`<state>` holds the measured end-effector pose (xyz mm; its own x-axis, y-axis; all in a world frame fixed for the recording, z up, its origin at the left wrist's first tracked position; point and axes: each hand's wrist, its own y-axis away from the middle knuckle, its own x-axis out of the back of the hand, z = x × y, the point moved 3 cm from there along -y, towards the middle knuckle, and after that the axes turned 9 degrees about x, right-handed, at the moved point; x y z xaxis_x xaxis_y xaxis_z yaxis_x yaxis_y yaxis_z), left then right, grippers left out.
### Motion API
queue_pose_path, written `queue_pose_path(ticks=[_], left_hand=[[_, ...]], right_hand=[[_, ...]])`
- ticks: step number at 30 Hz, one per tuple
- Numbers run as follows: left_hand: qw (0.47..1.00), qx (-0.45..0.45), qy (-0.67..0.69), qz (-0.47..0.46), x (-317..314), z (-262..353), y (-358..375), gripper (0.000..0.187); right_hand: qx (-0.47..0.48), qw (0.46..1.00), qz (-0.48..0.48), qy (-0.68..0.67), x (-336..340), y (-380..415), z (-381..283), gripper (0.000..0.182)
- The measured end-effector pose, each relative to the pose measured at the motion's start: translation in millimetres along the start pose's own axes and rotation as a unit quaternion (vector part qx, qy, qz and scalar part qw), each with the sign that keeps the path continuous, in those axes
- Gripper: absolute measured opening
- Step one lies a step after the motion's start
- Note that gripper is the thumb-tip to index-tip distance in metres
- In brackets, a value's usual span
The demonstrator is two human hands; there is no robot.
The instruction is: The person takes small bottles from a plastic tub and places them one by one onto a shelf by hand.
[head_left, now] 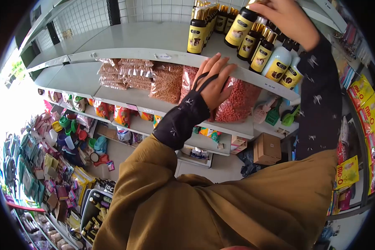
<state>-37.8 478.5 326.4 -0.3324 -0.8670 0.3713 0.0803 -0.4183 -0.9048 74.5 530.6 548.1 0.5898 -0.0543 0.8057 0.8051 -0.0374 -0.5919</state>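
Note:
My right hand (pixel 285 18) is closed around the gold top of a dark bottle with a yellow label (pixel 240 28), which tilts slightly over the upper shelf (pixel 125 37). Rows of similar gold-capped bottles (pixel 196 36) stand to its left, and more (pixel 262 56) stand to its right beside pale blue bottles (pixel 278 62). My left hand (pixel 213 81), a black strap around its fingers, has them spread near the upper shelf's front edge, in front of bags of red pellets (pixel 236 102). Nothing shows in it.
Bags of brown pellets (pixel 166 83) lie on the shelf below. A cardboard box (pixel 267 148) sits on the floor beneath the shelves. At the lower left is a crate of bottles (pixel 96 214). Yellow packets (pixel 346 171) hang on the right, and green scoops (pixel 273 115) hang below the shelf.

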Motion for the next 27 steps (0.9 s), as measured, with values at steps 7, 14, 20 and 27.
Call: queue_pose_path(ticks=[7,14,20,27], left_hand=[[0.999,0.009,0.027,0.024,-11,-10,2,0.052],[0.998,-0.001,0.043,0.036,-11,-16,5,0.048],[0.998,-0.019,0.06,0.014,-15,-24,3,0.045],[0.994,-0.014,0.105,-0.009,-16,-27,6,0.06]], right_hand=[[-0.133,0.968,-0.161,0.139,-49,-80,73,0.02],[-0.176,0.928,-0.208,0.253,-110,-118,231,0.012],[-0.168,0.911,-0.207,0.314,-122,-121,246,0.009],[-0.169,0.872,-0.29,0.356,-148,-128,363,0.014]])
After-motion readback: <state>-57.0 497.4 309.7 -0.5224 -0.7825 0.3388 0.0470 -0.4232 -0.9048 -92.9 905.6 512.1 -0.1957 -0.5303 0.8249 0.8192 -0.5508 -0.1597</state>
